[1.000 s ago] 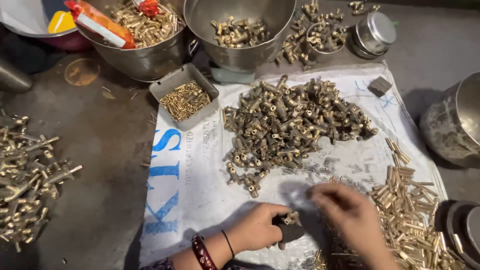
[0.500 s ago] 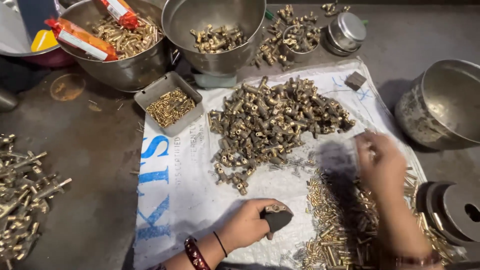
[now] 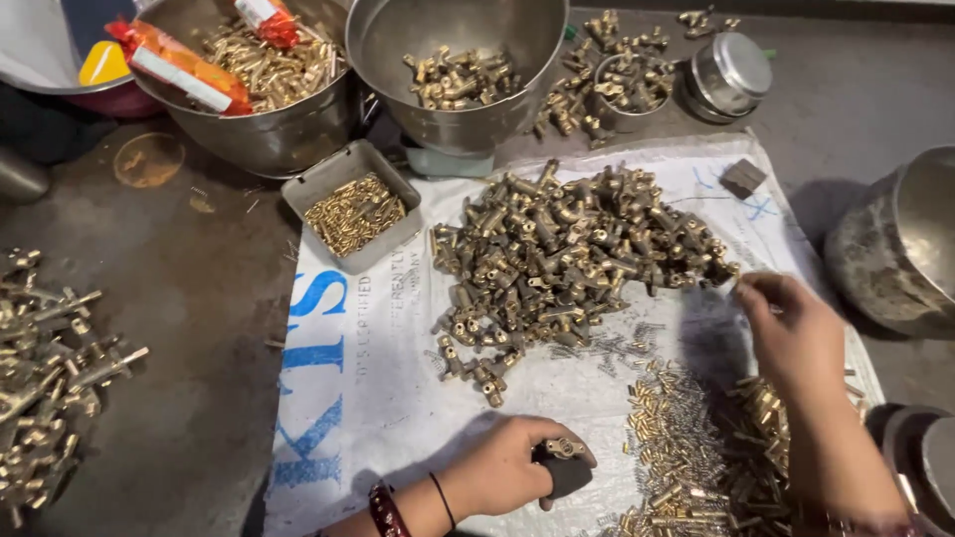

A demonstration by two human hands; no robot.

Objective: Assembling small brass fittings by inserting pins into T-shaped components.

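Both hands part: our right hand (image 3: 791, 333) now reaches the brass pile (image 3: 572, 254), fingers pinched; left hand (image 3: 517, 462) stays clamping a fitting (image 3: 563, 448) on the dark block (image 3: 567, 477).

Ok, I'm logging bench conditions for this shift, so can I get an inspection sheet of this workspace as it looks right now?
Surface: white woven sack sheet with blue print, spread on a dark, stained floor.
Job's things: large heap of brass fittings mid-sheet; small brass pins and springs by the right hand; dark block with one brass fitting on it.
Clutter: steel bowls of brass parts, grey tray of pins, orange packets, loose fittings at left.
Fingers: left hand grips the dark block; right hand reaches the heap's edge, grip unclear.
Cables: nothing seen.
Surroundings: more steel pots at right.
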